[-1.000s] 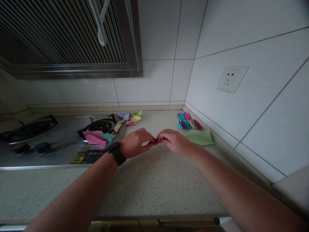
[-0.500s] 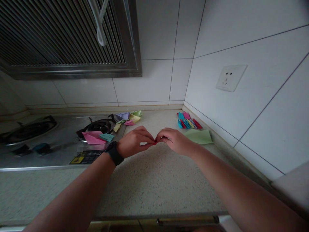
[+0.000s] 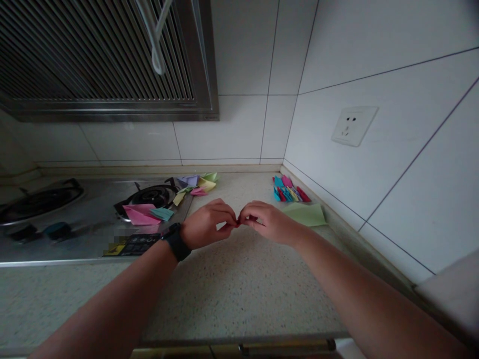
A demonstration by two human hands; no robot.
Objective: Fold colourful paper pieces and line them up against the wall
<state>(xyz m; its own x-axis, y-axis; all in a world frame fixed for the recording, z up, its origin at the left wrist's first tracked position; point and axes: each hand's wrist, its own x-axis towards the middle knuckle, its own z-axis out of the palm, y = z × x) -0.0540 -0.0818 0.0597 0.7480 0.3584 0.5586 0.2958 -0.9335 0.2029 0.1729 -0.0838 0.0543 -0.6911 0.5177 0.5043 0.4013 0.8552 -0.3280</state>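
Above the middle of the speckled countertop (image 3: 239, 289), my left hand (image 3: 207, 224) and my right hand (image 3: 267, 222) meet fingertip to fingertip. Both pinch a small piece of red paper (image 3: 238, 223), mostly hidden by the fingers. A dark watch sits on my left wrist. Just beyond my right hand lies a flat sheet of light green paper (image 3: 309, 214). Behind it is a cluster of small folded papers (image 3: 288, 192) in blue, red, pink and yellow. Left of my left hand, a pink folded paper (image 3: 140, 214) and a teal one (image 3: 162, 214) rest by the burner.
More folded papers (image 3: 198, 183) in purple, yellow, green and pink lie at the stove's right edge. The gas stove (image 3: 97, 214) fills the left side, under a range hood (image 3: 112, 60). Tiled walls close off the back and right, with a socket (image 3: 355, 125) on the right.
The whole view has shifted slightly. Both hands stay together on the red paper, with small changes in the fingers; less of the red shows now.
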